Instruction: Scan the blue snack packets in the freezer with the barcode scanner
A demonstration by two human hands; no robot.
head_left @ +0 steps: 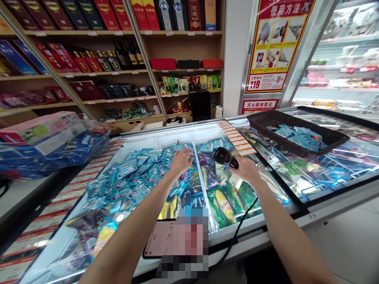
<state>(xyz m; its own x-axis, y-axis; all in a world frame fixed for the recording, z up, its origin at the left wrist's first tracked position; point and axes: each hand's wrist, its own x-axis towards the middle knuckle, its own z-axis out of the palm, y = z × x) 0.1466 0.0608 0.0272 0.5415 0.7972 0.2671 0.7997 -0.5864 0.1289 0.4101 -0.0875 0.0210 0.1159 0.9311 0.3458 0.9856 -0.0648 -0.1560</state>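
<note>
My right hand [246, 170] is wrapped round a black handheld barcode scanner [222, 156], whose head points left over the freezer's middle divider. A black cable [241, 221] runs down from near that hand. My left hand [182, 161] is low over a large spread of small blue packets [127, 167], at their right end beside the divider. Its fingers are slightly bent and apart, and I see nothing held in them; the fingertips are partly hidden. More blue packets [214, 145] lie just beyond the scanner, right of the divider.
A phone [158, 238] lies on the freezer's front edge, partly covered by a blurred patch. Green-wrapped ice creams [226, 203] fill the right compartment. A dark basket [331, 138] with blue packets stands on the glass at right. Plastic-wrapped boxes [50, 146] stand at left.
</note>
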